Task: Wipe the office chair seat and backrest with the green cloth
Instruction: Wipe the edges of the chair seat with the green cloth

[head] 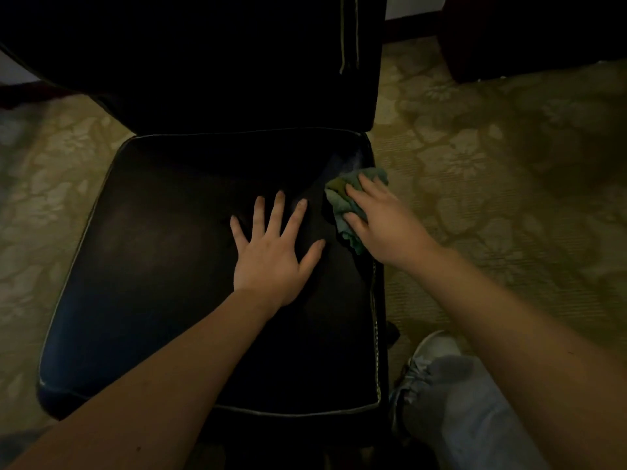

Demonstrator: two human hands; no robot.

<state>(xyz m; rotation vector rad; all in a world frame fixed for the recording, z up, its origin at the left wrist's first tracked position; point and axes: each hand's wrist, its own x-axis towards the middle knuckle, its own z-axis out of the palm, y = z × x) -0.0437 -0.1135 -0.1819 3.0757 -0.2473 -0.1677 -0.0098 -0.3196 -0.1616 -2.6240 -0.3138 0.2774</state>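
Head view, dim light: dark office chair seat (163,266) with pale piping fills the centre of the frame, its backrest (220,62) rising black across the upper middle, patterned carpet (492,164) on either side. My left hand (271,252) lies flat on the seat at centre, fingers spread wide, holding nothing. My right hand (383,225), right of centre, presses down on the bunched green cloth (342,201) at the seat's right edge, fingers curled loosely over it; my shoe (431,354) and trouser leg (475,418) sit lower right.
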